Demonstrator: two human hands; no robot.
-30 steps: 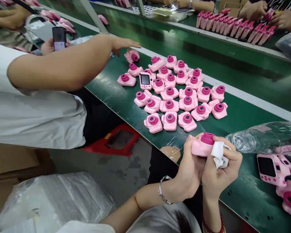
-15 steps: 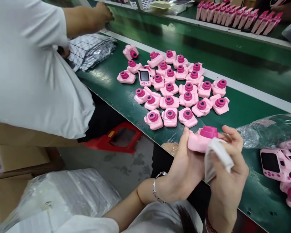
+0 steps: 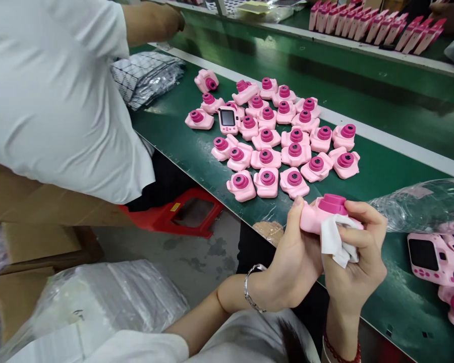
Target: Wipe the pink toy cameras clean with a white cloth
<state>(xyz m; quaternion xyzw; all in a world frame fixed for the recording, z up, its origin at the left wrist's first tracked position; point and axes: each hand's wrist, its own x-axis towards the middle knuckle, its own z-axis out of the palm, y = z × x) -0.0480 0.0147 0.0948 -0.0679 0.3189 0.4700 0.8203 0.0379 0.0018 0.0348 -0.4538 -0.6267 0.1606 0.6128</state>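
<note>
The left hand [image 3: 293, 262] is closed around a smooth pink toy camera [image 3: 318, 214] with a round magenta lens, held just over the near edge of the green table [image 3: 393, 166]. The right hand [image 3: 357, 267] pinches a crumpled white cloth [image 3: 335, 242] against it. Many similar cameras [image 3: 276, 136] lie beyond, with bare green surface farther right.

Glossy pink plastic toy camera [image 3: 318, 214], soft white cloth [image 3: 335, 242], matt green belt [image 3: 382, 171].
</note>
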